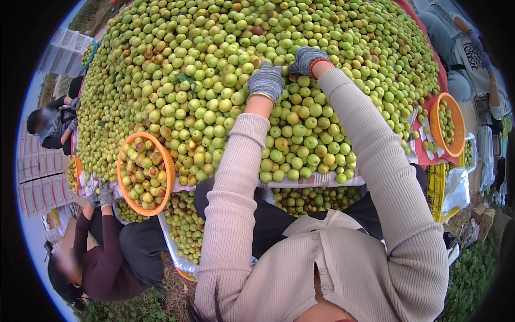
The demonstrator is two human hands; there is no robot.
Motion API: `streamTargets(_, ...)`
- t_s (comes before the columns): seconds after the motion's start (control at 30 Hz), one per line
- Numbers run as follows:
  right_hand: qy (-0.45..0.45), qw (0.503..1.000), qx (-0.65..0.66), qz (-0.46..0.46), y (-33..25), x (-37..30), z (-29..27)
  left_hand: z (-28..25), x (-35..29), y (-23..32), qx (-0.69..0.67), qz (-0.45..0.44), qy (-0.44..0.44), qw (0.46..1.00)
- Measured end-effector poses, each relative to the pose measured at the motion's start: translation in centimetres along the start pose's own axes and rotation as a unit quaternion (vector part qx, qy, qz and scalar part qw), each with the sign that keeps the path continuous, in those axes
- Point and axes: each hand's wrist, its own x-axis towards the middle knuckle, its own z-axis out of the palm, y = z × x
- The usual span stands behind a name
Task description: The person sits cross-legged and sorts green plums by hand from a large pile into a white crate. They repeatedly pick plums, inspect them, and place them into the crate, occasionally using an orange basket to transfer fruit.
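A broad heap of small round green jujubes (pixel 209 102), some with brown-red patches, spreads in front of me. My left hand (pixel 266 83), in a grey knit glove, rests on the heap with its fingers curled down among the fruit. Just beyond it to the right, my right hand (pixel 307 60), gloved alike and with a red beaded bracelet at the wrist, bends its fingers inward over the jujubes. Both hands are closed and close together, not touching. Whatever lies in their fingers is hidden behind the gloves.
An orange basket (pixel 170 166) of browner jujubes stands at the heap's near left edge; another orange basket (pixel 460 126) is on the right. Below the edge lie more jujubes (pixel 316 198) near my lap. A yellow crate (pixel 435 188) stands right. Co-workers (pixel 102 252) sit left; another person is right.
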Motion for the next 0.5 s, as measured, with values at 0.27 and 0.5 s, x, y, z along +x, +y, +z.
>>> streamTargets(0.27,-0.248,0.382,0.877,-0.154,2.7,-13.9,0.7,1.1,-2.4,-1.0,-0.152,0.098,0.093,0.979)
streamTargets(0.5,-0.256,0.356,0.880,-0.182,0.4,-24.0,2.2,-3.1,-15.6,1.7,-0.685,0.062,-0.001,0.726)
